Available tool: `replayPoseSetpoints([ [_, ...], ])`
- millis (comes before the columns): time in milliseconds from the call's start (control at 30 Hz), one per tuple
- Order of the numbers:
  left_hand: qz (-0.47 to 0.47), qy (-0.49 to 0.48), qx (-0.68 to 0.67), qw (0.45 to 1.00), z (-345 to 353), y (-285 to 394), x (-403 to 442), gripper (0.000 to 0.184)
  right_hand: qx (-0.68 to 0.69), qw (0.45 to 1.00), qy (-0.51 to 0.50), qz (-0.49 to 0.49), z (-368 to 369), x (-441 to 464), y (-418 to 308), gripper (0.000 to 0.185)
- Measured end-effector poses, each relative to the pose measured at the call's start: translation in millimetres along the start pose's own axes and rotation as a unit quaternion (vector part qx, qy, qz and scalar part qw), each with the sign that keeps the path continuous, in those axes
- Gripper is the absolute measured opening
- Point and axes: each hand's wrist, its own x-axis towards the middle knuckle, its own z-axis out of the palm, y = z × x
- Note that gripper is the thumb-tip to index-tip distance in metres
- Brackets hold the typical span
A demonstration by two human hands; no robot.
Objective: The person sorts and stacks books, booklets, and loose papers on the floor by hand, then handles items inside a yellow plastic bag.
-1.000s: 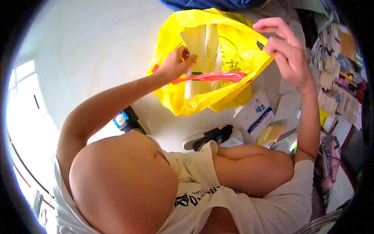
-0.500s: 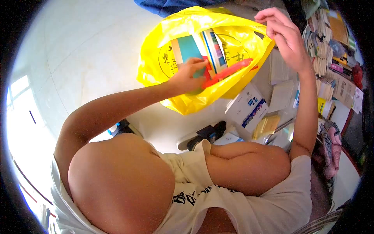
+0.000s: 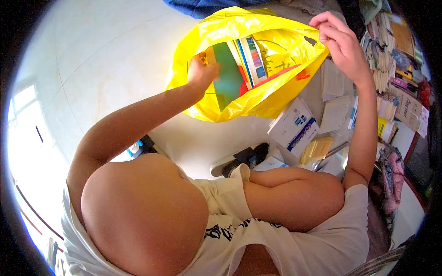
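A yellow plastic bag [image 3: 285,99] hangs wide open above the floor. My right hand [image 3: 343,43] pinches its rim at the upper right. Inside the bag stand a green book [image 3: 228,76] and, beside it, several thin books with white and blue edges [image 3: 251,60]. My left hand [image 3: 201,73] is in the bag's mouth, its fingers curled at the left edge of the green book. A red strap [image 3: 276,79] crosses the bag's near side, partly hidden by the yellow plastic.
Booklets [image 3: 297,124] and a yellowish packet [image 3: 316,149] lie on the floor below the bag. Stacks of papers [image 3: 382,50] and a pink cloth [image 3: 393,181] are at the right. A blue cloth [image 3: 207,7] lies at the top, and a shoe [image 3: 237,161] rests near the centre.
The green book and the books beside it have come into view in the bag. My left hand has moved left from the middle to the green book's edge. My right hand keeps its pinch.
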Motion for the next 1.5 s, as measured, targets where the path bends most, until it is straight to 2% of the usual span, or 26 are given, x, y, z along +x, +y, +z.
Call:
replayPoseSetpoints([
  [67,0.004,-0.055,-0.131,0.990,-4.5,-5.4,-1.1,0.048,0.004,1.000,-0.005,0.005,0.0,-0.7,0.9,0.007],
  [100,0.004,-0.055,-0.131,0.990,-4.4,-2.8,-3.1,0.048,0.004,1.000,-0.011,0.008,-0.2,-0.7,0.7,0.006],
  [167,0.031,-0.118,-0.117,0.986,1.2,4.7,-8.2,0.033,0.006,1.000,-0.016,0.013,-0.9,-1.9,-0.9,0.006],
  [200,0.031,-0.118,-0.118,0.985,6.9,10.2,-9.6,0.033,0.022,1.000,-0.015,0.007,-1.4,-0.8,-2.8,0.006],
  [267,0.105,-0.150,-0.123,0.975,22.2,22.1,-7.8,0.023,0.036,0.999,-0.015,-0.001,-1.3,3.6,-7.9,0.006],
  [300,0.133,-0.113,-0.104,0.979,33.6,25.4,-8.2,0.027,0.052,0.999,-0.006,-0.009,-0.4,5.6,-10.8,0.006],
  [367,0.170,-0.088,0.046,0.980,36.7,33.0,-25.3,0.036,0.067,0.998,-0.001,-0.021,-0.1,5.4,-13.6,0.005],
  [433,0.141,-0.095,0.013,0.985,42.9,49.2,-45.1,0.040,0.113,0.994,0.010,-0.003,1.1,4.5,-9.0,0.005],
  [467,0.202,-0.087,-0.009,0.975,48.9,48.1,-51.3,0.034,0.115,0.993,0.007,-0.006,1.6,4.4,-8.2,0.005],
  [500,0.211,-0.152,0.013,0.965,51.1,45.6,-54.1,0.052,0.118,0.992,0.034,-0.014,3.1,5.2,-7.8,0.005],
  [567,0.302,-0.138,-0.045,0.942,59.4,49.1,-66.4,0.077,0.121,0.991,0.058,-0.026,5.0,7.2,-6.2,0.004],
  [600,0.268,-0.203,-0.018,0.942,57.0,53.7,-65.9,0.092,0.119,0.991,0.064,-0.014,5.0,5.7,-6.0,0.004],
  [733,0.351,-0.226,0.060,0.907,54.0,64.5,-83.4,0.092,0.116,0.992,0.056,0.009,2.9,0.9,5.6,0.004],
  [767,0.351,-0.227,0.055,0.907,50.1,67.5,-83.9,0.092,0.116,0.992,0.044,0.037,2.9,0.0,6.2,0.004],
  [833,0.293,-0.322,0.047,0.899,42.9,72.2,-83.0,0.089,0.119,0.992,0.033,0.037,4.6,-1.7,7.9,0.004],
  [967,0.323,-0.359,0.070,0.873,40.1,72.2,-86.0,0.088,0.131,0.989,0.050,0.041,2.6,-8.8,14.5,0.004],
  [1100,0.348,-0.339,0.061,0.872,39.2,67.1,-89.5,0.089,0.125,0.991,0.041,0.034,-1.5,-8.3,9.0,0.005],
  [1300,0.313,-0.335,0.048,0.887,28.8,55.4,-96.5,0.091,0.116,0.993,0.035,-0.010,-3.8,-2.6,8.4,0.007],
  [1333,0.290,-0.338,0.036,0.895,27.6,51.0,-97.8,0.093,0.117,0.992,0.036,-0.010,-5.4,-1.6,8.2,0.007],
  [1400,0.268,-0.339,0.025,0.902,21.3,50.6,-102.6,0.095,0.104,0.994,-0.022,-0.008,-10.1,-1.0,8.6,0.004],
  [1467,0.127,-0.372,-0.020,0.919,14.6,50.6,-107.8,0.097,0.110,0.994,-0.024,0.001,-6.9,0.7,7.4,0.004],
  [1500,0.127,-0.371,-0.017,0.920,12.4,50.4,-108.1,0.097,0.116,0.993,-0.028,0.009,-5.9,1.5,6.6,0.004],
])
